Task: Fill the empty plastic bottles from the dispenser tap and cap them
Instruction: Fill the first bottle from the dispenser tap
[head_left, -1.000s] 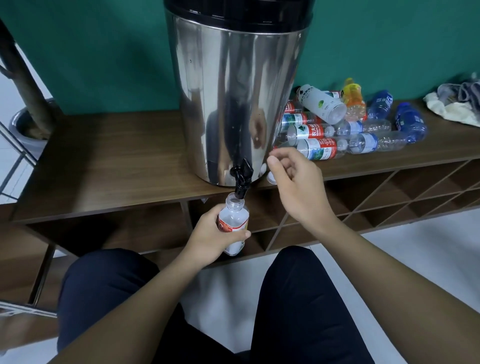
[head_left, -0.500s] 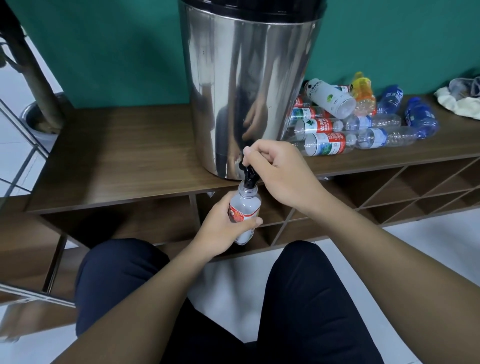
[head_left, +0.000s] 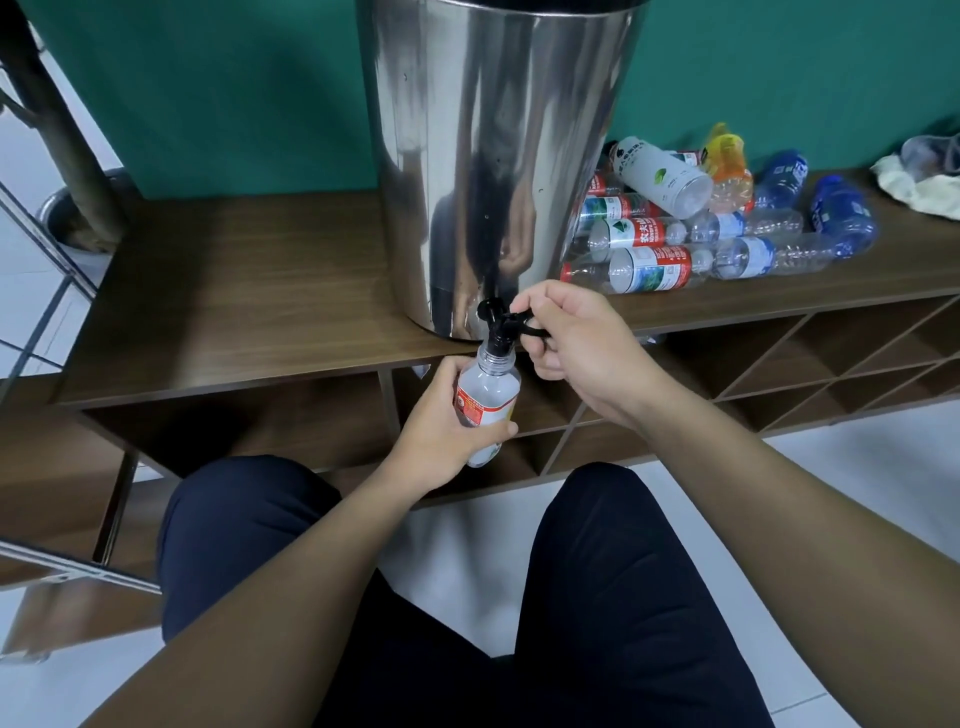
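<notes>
At the centre of the frame the left hand (head_left: 441, 426) wraps its curled fingers and thumb round the labelled middle of a small clear bottle (head_left: 485, 402), holding it upright with its open neck right under the black tap (head_left: 497, 325) at the foot of the steel dispenser (head_left: 493, 156). The right hand (head_left: 576, 345), just right of the tap, has its fingers bent round the tap's black lever, thumb and forefinger pinching it. A heap of empty bottles (head_left: 691, 228) lies on the wooden shelf (head_left: 249, 291) at the right of the frame, beside the dispenser.
</notes>
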